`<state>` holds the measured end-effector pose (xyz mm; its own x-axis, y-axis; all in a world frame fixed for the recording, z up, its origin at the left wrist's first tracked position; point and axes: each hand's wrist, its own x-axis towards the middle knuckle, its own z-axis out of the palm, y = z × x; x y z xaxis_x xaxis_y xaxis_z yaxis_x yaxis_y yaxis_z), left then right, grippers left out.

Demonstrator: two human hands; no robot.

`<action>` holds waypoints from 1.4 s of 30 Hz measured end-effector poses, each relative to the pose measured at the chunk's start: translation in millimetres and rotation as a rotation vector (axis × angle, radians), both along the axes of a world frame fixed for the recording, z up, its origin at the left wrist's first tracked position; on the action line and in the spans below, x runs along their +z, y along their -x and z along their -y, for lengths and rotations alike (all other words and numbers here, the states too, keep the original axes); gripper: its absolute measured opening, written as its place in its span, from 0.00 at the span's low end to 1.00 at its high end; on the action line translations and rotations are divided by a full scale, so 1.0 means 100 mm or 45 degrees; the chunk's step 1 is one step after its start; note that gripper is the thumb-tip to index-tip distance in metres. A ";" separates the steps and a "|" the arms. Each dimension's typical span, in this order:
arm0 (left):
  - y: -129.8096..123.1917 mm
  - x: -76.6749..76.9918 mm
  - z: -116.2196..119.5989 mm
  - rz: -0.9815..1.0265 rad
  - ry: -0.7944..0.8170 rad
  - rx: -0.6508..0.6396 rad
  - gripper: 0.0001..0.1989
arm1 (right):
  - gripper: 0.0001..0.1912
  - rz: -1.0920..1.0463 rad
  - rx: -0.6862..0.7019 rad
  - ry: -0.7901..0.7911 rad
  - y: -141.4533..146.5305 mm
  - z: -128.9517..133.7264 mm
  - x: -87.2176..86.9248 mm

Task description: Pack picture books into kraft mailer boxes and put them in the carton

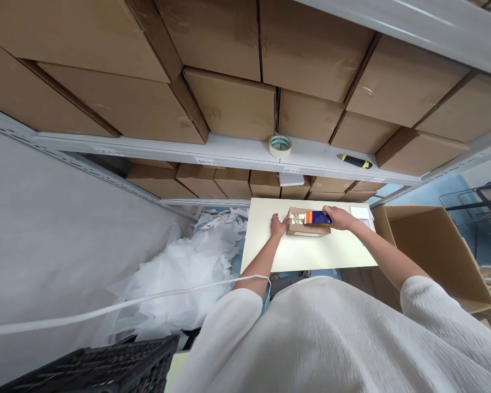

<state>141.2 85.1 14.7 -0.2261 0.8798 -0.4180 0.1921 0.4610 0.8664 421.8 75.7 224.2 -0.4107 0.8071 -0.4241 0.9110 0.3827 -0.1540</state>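
Note:
A small brown cardboard box (310, 228) lies on the pale yellow tabletop (262, 254), with shiny tape across the left of its top and a white label on its near side. My left hand (277, 225) is at the box's left end, thumb against it and fingers apart. My right hand (339, 217) is closed around a dark blue tape dispenser (319, 218), whose orange and white front end points left over the box top. The palm side of the right hand is hidden.
Large cartons (229, 103) fill the shelves ahead. A tape roll (280, 146) and a utility knife (354, 161) lie on the shelf edge. White packing sheets (188, 262) pile up left, a black crate (118, 365) stands near-left, and an open carton (437, 251) stands right. A white cable (147, 300) crosses my left arm.

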 end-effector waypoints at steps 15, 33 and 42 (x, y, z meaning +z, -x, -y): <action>-0.03 0.72 0.01 -0.500 -0.548 -1.149 0.50 | 0.31 -0.099 -0.019 -0.053 -0.12 0.00 -0.21; -0.14 0.66 -0.17 -0.799 -0.285 -1.379 0.58 | 0.18 -0.090 -0.070 -0.031 -0.92 0.12 -0.13; -0.16 0.74 -0.16 -0.848 -0.245 -1.379 0.57 | 0.17 -0.039 -0.161 0.010 -2.11 0.45 -0.27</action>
<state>157.1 101.1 88.6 0.5227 0.7785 -0.3475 0.8078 -0.3220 0.4937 632.4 30.7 197.7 -0.3191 0.8500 -0.4191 0.9466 0.2641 -0.1851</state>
